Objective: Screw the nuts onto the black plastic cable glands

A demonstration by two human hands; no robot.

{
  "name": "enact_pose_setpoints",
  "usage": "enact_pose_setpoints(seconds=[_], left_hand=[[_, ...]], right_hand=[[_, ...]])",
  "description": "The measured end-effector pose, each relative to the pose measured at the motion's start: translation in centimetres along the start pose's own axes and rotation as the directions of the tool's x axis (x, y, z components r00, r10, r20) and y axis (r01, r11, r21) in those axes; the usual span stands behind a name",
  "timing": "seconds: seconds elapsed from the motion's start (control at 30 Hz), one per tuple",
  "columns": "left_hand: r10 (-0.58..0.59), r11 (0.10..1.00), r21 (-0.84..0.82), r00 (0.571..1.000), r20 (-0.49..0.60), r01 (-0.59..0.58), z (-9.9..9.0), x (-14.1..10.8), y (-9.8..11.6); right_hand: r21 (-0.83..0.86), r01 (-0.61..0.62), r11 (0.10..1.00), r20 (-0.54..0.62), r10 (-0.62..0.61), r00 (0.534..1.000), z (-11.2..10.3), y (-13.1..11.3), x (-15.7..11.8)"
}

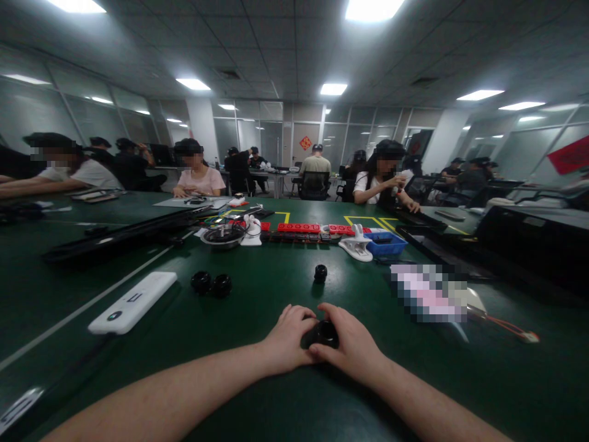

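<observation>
A hollow black plastic piece point(313, 337) is being clasped between left hand point(291, 337) and right hand point(353, 339) (toward the green table's point(267, 270) near edge).

The rounded piece point(317, 337) between my left grip point(288, 337) and right grip point(354, 344) is glossy black, as are the paired knobs point(222, 285) on my left and the lone knob point(321, 274) ahead. Under them my tabletop point(257, 399) is deep green, crossed by a whitish line point(83, 310) and marked farther off with yellow stripes point(289, 218). I see a white block point(142, 298) bearing dark marks, a blue tray point(389, 247), white clips point(358, 247), and a red strip point(299, 228) patterned with a row of squares. Orange-red wires point(506, 326) show at my right. Across from me, one person wears a pink top point(202, 183) and a black cap point(188, 147); on the wall beyond hangs a red diamond point(305, 143) with lighter markings.
</observation>
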State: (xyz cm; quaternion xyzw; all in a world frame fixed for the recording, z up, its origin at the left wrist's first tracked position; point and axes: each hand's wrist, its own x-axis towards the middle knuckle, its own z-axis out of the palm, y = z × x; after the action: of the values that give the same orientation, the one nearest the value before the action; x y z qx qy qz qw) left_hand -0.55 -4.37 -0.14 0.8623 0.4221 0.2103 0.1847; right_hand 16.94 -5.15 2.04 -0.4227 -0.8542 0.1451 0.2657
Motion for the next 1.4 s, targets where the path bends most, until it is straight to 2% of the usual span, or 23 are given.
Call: enact_pose_setpoints(seconds=[0.1,0.2,0.27,0.37,0.47,0.53,0.67,0.77,0.83,0.97,1.03,1.13,1.23,1.3,1.4], left_hand=[[0.003,1.0,0.002,1.0,0.002,-0.003,0.1,0.0,-0.1],[0.004,1.0,0.005,1.0,-0.007,-0.004,0.1,0.0,-0.2],[0.0,1.0,0.013,1.0,-0.012,0.0,0.1,0.0,-0.2],[-0.002,1.0,0.015,1.0,-0.015,0.003,0.0,0.0,0.0],[0.001,1.0,-0.001,1.0,-0.017,-0.001,-0.1,0.0,0.1],[0.019,1.0,-0.023,1.0,-0.005,-0.019,-0.2,0.1,0.1],[0.039,0.999,-0.035,0.999,0.02,-0.038,-0.2,0.1,-0.1],[0.054,0.998,-0.02,0.998,0.014,-0.054,-0.1,0.1,-0.2],[0.073,0.997,-0.017,0.997,0.012,-0.073,-0.1,0.1,-0.2],[0.073,0.997,-0.01,0.997,0.014,-0.073,0.1,0.2,-0.1],[0.059,0.998,-0.008,0.998,0.014,-0.059,0.1,0.3,0.0],[0.044,0.999,-0.022,0.998,0.033,-0.043,0.0,0.2,0.1],[0.072,0.997,-0.042,0.995,0.066,-0.07,-0.3,0.1,0.1],[0.086,0.995,-0.057,0.994,0.063,-0.082,-0.5,0.0,0.1],[0.013,0.998,-0.067,1.0,-0.01,-0.014,-0.6,0.0,0.3]], right_hand=[[0.064,0.081,0.995,0.052,-0.084,0.995,-0.2,-0.2,-0.1],[0.075,0.188,0.979,0.053,-0.193,0.98,-0.7,-0.6,0.0],[0.02,0.167,0.986,0.012,-0.167,0.986,-0.8,-0.7,0.1],[-0.037,0.023,0.999,-0.05,-0.025,0.998,-0.7,-0.5,0.2],[-0.012,-0.058,0.998,-0.01,0.058,0.998,-0.6,-0.4,0.2],[0.028,-0.03,0.999,0.024,0.03,0.999,-0.6,-0.5,0.1],[0.142,0.11,0.984,0.045,-0.117,0.992,-1.1,-1.1,-0.3],[0.203,0.171,0.964,0.023,-0.179,0.984,-1.4,-1.3,-0.4],[0.165,0.148,0.975,-0.018,-0.147,0.989,-1.3,-1.2,-0.4],[0.048,0.013,0.999,-0.033,-0.011,0.999,-0.5,-0.8,-0.3],[0.056,0.025,0.998,-0.019,-0.024,1.0,-0.3,-0.7,-0.3],[0.139,0.104,0.985,0.007,-0.106,0.994,-0.5,-0.7,-0.5],[0.181,0.155,0.971,0.018,-0.161,0.987,-0.9,-0.8,-0.6],[0.143,0.138,0.98,0.006,-0.14,0.99,-1.0,-0.8,-0.5],[0.068,0.048,0.996,-0.017,-0.047,0.999,-0.8,-0.8,-0.4]])
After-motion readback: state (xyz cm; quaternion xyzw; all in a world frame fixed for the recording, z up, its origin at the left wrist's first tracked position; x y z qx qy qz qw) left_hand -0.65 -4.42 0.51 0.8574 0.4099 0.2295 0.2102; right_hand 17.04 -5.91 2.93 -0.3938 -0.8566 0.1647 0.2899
